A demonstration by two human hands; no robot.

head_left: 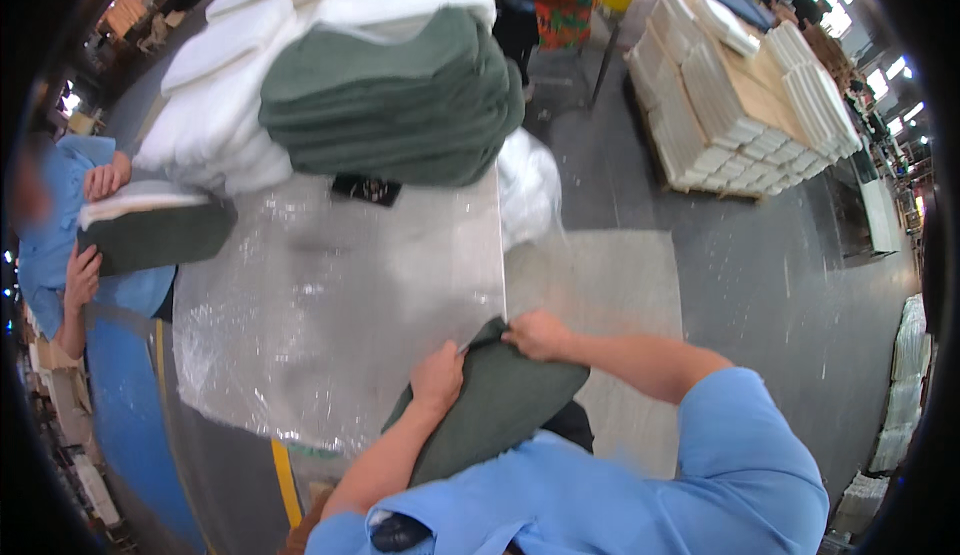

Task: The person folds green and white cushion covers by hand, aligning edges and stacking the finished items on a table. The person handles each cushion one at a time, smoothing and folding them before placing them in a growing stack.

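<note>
A dark green fabric cover (490, 395) hangs against my front at the near edge of the table. My left hand (438, 377) is closed on its upper left edge, where a thin light strip shows by the fingers. Closed on the cover's top corner is my right hand (538, 335), a little farther off and to the right. Whether anything is inside the cover cannot be made out. Across the table, a stack of folded green covers (395, 105) lies beside piled white pads (225, 85).
The table (340, 305) is wrapped in clear plastic film. A small black item (366, 190) lies before the green stack. At the left, a co-worker in blue (60, 215) holds a white pad partly in a green cover (160, 237). A loaded pallet (730, 105) stands at the far right.
</note>
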